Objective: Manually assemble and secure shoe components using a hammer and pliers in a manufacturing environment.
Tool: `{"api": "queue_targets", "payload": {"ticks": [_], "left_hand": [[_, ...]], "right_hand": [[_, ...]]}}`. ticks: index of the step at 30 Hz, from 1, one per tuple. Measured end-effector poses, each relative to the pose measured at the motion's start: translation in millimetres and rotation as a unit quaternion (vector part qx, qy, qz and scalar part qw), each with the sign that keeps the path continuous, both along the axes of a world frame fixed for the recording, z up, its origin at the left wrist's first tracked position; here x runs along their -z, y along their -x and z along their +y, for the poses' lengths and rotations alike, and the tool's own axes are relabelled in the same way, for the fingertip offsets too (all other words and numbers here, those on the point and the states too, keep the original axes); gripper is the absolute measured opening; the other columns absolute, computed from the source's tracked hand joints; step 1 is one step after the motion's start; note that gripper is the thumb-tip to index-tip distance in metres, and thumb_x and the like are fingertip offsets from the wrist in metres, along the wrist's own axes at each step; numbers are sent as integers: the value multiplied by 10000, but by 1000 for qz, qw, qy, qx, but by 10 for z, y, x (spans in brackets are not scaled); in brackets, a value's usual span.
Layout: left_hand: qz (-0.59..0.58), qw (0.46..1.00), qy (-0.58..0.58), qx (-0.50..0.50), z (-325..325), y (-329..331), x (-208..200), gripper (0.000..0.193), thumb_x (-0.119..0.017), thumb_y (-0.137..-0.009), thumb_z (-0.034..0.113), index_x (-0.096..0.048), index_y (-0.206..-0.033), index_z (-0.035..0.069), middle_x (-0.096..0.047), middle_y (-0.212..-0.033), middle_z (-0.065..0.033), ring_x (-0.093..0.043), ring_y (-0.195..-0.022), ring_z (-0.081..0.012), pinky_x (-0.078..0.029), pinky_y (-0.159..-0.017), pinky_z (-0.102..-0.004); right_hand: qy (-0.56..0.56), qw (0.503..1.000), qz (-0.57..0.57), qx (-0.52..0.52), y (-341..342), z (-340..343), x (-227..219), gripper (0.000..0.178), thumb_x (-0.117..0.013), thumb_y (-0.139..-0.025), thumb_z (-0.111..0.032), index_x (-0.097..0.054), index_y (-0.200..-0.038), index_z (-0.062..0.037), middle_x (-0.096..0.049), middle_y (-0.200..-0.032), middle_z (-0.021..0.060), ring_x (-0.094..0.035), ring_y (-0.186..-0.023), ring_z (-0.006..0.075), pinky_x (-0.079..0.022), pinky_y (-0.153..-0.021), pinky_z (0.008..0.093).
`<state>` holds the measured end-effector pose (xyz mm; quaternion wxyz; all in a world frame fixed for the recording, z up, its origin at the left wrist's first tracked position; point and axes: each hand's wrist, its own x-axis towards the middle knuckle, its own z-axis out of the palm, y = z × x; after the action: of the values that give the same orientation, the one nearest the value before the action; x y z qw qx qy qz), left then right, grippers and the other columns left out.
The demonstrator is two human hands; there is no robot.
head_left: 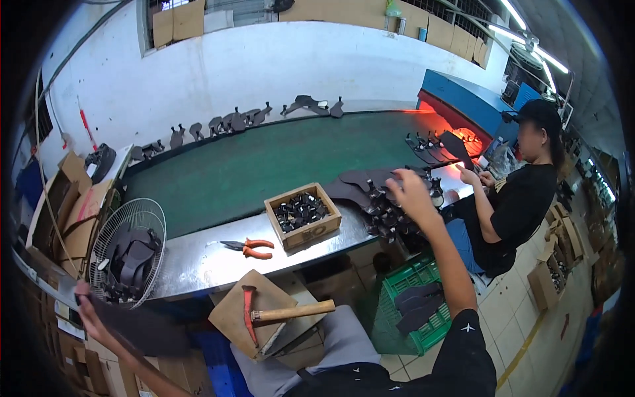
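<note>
At the lower left, my left hand (94, 323) grips a dark grey flat sole-shaped piece (142, 329), blurred by motion. My right hand (414, 197) is raised over the bench with its fingers apart and nothing seen in them. Just below and behind it lies a pile of dark sole-shaped pieces (354, 186) and small black heel-like parts (390, 213). A wooden box (301, 237) of small black parts stands left of the pile. Orange-handled pliers (254, 246) lie beside the box. A hammer (291, 311) with a red head rests on a block (231, 311) before me.
A white wire basket (162, 228) holding dark pieces stands left, near cardboard boxes (59, 198). A green conveyor belt (231, 172) runs behind the metal bench toward a glowing red heater (463, 135). A green crate (397, 284) stands below. A person (529, 178) works at the right.
</note>
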<state>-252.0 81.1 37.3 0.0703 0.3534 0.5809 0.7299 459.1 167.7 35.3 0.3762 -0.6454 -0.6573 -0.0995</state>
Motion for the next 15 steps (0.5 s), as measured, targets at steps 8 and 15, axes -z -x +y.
{"api": "queue_targets", "payload": {"ticks": [8, 15], "left_hand": [[126, 985, -61, -103, 414, -141, 616, 621, -467, -1031, 399, -337, -1481, -9, -360, -1521, -194, -379, -1385, -310, -287, -1151, -412], [377, 912, 39, 156, -16, -2529, -35, 718, -736, -820, 148, -390, -1427, -15, -429, -1449, -208, -361, -1388, -366, -267, -1156, -433]], "right_hand": [[212, 948, -236, 20, -125, 1211, 529, 437, -695, -847, -401, -657, -947, 23, -674, -891, 173, -653, -803, 379, -536, -762, 465], [228, 791, 490, -286, 1576, 383, -649, 324, -664, -923, -344, -598, -922, -28, -577, -694, 2, -544, -509, 97, -468, -477, 248]]}}
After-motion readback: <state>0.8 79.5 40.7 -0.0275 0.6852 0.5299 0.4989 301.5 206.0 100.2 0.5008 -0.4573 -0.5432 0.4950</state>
